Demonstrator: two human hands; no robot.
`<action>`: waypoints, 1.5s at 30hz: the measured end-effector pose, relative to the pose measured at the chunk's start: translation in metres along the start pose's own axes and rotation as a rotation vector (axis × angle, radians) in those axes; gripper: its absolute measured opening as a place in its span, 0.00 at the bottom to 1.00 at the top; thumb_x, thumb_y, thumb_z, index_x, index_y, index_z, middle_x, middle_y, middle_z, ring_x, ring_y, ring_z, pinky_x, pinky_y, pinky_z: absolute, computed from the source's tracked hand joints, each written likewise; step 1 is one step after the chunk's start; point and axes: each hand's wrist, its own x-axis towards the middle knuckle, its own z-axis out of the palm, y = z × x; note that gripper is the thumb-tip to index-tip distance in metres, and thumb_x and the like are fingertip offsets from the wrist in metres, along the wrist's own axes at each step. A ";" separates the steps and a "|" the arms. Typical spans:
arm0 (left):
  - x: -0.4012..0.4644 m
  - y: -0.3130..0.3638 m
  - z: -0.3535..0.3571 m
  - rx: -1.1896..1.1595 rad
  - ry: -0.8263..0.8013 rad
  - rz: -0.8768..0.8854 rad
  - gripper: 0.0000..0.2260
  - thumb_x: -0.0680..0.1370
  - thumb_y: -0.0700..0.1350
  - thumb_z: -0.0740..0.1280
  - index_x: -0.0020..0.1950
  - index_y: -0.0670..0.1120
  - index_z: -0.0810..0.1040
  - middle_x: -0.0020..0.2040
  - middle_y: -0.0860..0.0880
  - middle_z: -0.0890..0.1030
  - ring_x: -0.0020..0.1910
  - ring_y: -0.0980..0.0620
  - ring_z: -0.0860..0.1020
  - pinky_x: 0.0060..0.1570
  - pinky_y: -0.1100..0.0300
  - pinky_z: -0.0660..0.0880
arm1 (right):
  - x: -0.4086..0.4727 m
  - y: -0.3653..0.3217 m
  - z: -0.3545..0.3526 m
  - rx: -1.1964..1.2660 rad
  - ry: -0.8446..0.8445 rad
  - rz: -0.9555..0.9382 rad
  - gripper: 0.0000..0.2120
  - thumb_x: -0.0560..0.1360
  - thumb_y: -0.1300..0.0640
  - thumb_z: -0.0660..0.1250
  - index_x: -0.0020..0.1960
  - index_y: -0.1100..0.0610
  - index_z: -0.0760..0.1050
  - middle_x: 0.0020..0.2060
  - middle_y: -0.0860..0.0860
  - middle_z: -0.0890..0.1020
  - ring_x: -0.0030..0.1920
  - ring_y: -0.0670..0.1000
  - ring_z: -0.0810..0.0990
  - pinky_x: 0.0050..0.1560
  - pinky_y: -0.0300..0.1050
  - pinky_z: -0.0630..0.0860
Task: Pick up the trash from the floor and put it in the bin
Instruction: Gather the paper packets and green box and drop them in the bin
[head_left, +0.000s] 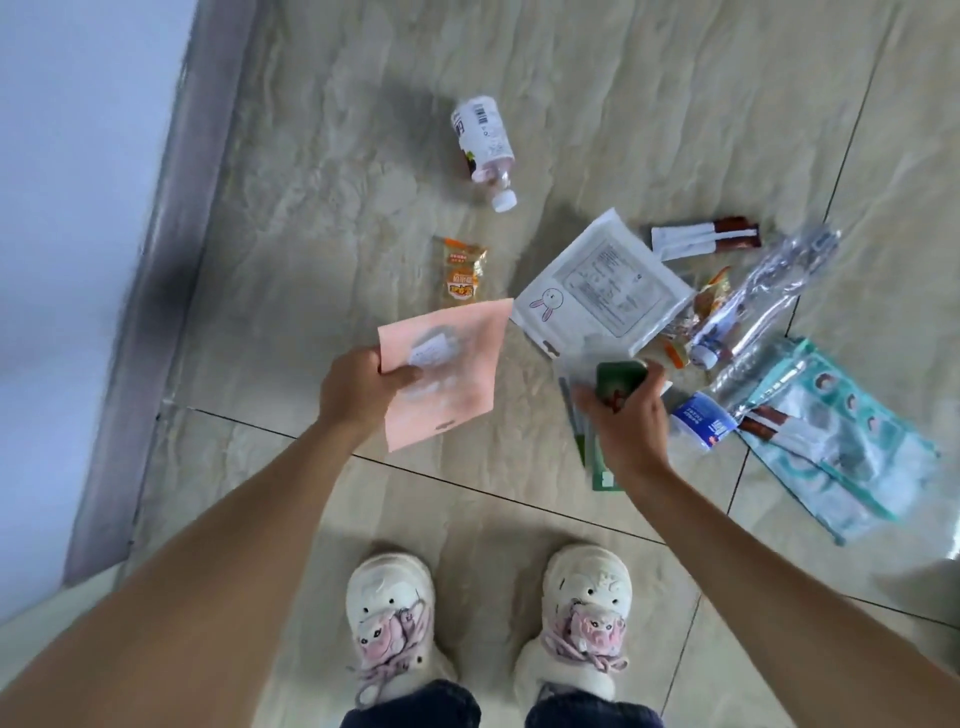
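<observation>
My left hand (358, 389) grips a flat pink packet (457, 364) by its left edge, held above the floor. My right hand (626, 415) is closed on green wrappers (618, 382), with more green packaging hanging below it. On the tiles lie a pink-labelled bottle (483, 145), an orange snack wrapper (462, 270), a white bunny-printed pouch (597, 283), a brown and white sachet (704, 238), clear plastic bottles (769, 291) and a teal bag (841, 457). No bin is in view.
A grey baseboard (156, 291) and a pale wall (67, 182) run along the left. My two white shoes (488, 618) stand at the bottom centre on beige marble-pattern tiles (311, 208). The litter clusters to the right.
</observation>
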 end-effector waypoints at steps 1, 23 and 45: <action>0.003 0.009 -0.003 -0.042 0.001 0.037 0.13 0.71 0.49 0.73 0.48 0.40 0.83 0.46 0.38 0.85 0.47 0.38 0.82 0.43 0.52 0.75 | 0.012 -0.006 -0.008 0.038 0.024 0.017 0.31 0.69 0.46 0.73 0.63 0.56 0.61 0.58 0.57 0.76 0.56 0.59 0.75 0.54 0.52 0.74; 0.124 0.073 0.092 0.133 0.202 -0.113 0.34 0.67 0.51 0.75 0.67 0.42 0.64 0.63 0.42 0.76 0.61 0.40 0.77 0.58 0.47 0.76 | 0.190 -0.008 -0.007 -0.547 -0.029 0.059 0.50 0.63 0.36 0.73 0.73 0.63 0.58 0.73 0.62 0.57 0.74 0.61 0.55 0.72 0.53 0.58; -0.016 0.156 -0.102 -0.420 0.044 -0.028 0.16 0.71 0.40 0.74 0.57 0.38 0.80 0.55 0.38 0.83 0.54 0.40 0.82 0.59 0.46 0.77 | 0.057 -0.166 -0.104 0.126 -0.053 0.110 0.07 0.71 0.57 0.70 0.44 0.58 0.74 0.35 0.54 0.78 0.40 0.56 0.78 0.34 0.43 0.72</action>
